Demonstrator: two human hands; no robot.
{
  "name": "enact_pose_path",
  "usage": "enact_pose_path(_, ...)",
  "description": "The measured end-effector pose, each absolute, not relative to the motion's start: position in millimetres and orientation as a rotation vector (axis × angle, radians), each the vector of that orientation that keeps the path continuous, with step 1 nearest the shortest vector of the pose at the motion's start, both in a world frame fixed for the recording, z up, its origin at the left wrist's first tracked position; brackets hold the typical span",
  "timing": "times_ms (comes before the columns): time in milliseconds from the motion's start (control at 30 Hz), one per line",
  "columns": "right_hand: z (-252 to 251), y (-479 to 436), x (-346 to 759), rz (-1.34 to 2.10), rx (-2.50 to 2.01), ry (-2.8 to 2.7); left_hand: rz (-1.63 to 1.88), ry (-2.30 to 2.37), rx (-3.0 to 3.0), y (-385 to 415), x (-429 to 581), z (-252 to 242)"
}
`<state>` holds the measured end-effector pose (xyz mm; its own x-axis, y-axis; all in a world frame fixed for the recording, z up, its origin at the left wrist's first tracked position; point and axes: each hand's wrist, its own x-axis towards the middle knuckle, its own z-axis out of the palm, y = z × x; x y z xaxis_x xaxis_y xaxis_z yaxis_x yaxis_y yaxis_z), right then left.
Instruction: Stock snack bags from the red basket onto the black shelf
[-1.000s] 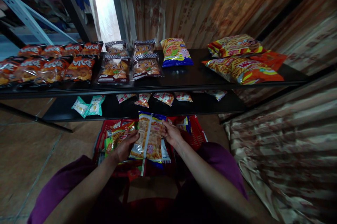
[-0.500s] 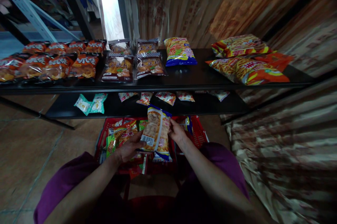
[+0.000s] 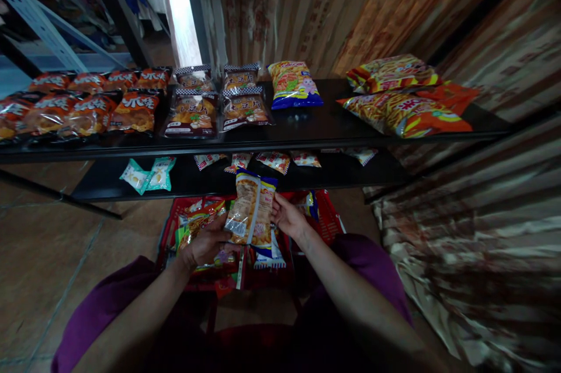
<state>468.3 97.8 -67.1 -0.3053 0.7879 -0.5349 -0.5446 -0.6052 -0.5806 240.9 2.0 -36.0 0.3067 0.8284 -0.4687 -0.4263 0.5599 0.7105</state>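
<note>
From where I'm standing, that snack bag (image 3: 250, 209) is in the lower middle of the frame, slightly left of centre. It's tan-gold with blue ends, looks puffy, and is back side up, pale seam running lengthwise, barcode lower left, top leaning a bit right.

This appears to be a small shop or its stockroom: a black rack (image 3: 331, 124) with 2 shelves in view carries snack bags (image 3: 248, 109) grouped by kind, orange-and-black packs (image 3: 134, 111) in 2 rows, above a red basket (image 3: 329, 218) of packaged snacks (image 3: 197, 222).
</note>
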Motion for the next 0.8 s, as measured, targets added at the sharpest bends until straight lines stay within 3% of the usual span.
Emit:
enact_pose_path(300, -50, 55, 471, 2.316, -0.815, -0.582, 1.059, 0.995, 0.263, 6, 245, -39)
enact_pose_path(533, -57, 38, 464, 2.143, -0.898, -0.595, 1.031, 1.057, 0.286, 6, 257, -51)
enact_pose_path(800, -53, 40, 471, 2.210, -0.898, -0.667, 1.160, 0.831, 0.247, 22, 235, -41)
